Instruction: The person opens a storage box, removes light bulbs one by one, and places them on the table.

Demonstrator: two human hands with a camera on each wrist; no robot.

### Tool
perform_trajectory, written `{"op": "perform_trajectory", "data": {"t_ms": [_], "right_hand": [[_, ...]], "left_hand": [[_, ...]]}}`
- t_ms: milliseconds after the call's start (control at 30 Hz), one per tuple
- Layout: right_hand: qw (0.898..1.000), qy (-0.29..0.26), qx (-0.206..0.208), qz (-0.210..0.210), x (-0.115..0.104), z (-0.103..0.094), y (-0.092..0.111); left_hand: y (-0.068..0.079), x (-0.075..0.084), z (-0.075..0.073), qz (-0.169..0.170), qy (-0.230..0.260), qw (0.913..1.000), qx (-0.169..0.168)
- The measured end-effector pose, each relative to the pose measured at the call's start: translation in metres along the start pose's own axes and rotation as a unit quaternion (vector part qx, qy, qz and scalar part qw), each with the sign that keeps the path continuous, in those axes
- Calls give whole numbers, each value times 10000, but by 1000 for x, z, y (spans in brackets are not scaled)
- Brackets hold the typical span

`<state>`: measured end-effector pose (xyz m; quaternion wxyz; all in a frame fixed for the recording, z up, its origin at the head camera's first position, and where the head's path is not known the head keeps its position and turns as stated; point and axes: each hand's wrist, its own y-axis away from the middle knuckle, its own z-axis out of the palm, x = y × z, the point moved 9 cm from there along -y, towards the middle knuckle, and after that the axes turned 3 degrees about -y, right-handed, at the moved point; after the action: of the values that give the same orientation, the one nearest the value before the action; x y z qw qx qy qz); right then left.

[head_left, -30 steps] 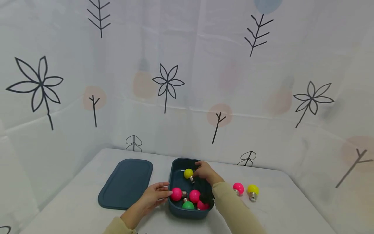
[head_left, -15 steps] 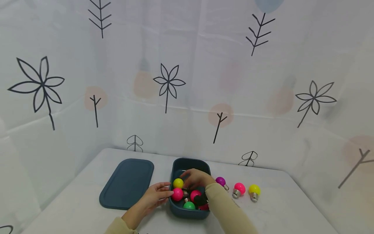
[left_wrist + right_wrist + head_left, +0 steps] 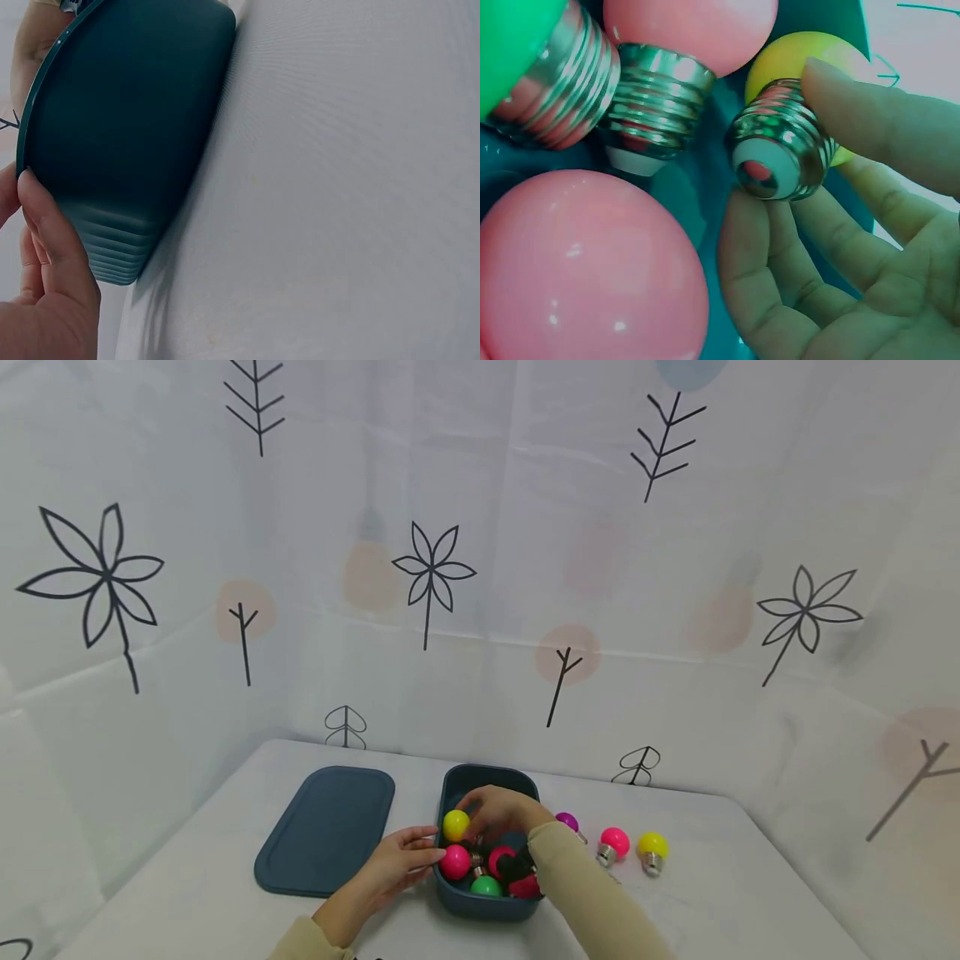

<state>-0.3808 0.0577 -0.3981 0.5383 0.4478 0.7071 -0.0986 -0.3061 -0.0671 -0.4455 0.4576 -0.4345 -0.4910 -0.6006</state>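
Note:
In the head view, my right hand (image 3: pixel 501 812) reaches into a dark blue box (image 3: pixel 486 907) and holds a yellow light bulb (image 3: pixel 456 826) by the box's left wall. The right wrist view shows thumb and fingers on its threaded metal base (image 3: pixel 784 139). My left hand (image 3: pixel 399 862) pinches the box's left rim, its thumb against the outer wall (image 3: pixel 124 112) in the left wrist view. Just nearer than the yellow bulb lies a pink bulb (image 3: pixel 454 862). A green bulb (image 3: pixel 486 887) and more pink ones, partly hidden by the right wrist, fill the box's near end.
A flat dark blue lid (image 3: pixel 325 831) lies on the white table left of the box. To the right are a purple bulb (image 3: pixel 567 821), partly behind the sleeve, a pink bulb (image 3: pixel 617 841) and a yellow bulb (image 3: pixel 653 845). A patterned white curtain (image 3: pixel 480 693) hangs behind.
My right hand has brought the yellow bulb left and nearer, from the middle of the box to its left wall beside the pink bulb. My left hand stays at the rim.

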Motion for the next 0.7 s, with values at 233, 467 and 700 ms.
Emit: {"op": "perform_trajectory", "data": {"t_ms": [233, 467, 700], "right_hand": [[9971, -402, 112, -637, -16, -9, 21], [9917, -740, 493, -933, -21, -25, 38], [9866, -852, 963, -1006, -11, -42, 53]], "left_hand": [[-1, -1, 1, -38, -98, 9999, -8], [0, -1, 1, 8, -42, 10000, -16], [1, 1, 0, 108, -24, 9999, 30]]}}
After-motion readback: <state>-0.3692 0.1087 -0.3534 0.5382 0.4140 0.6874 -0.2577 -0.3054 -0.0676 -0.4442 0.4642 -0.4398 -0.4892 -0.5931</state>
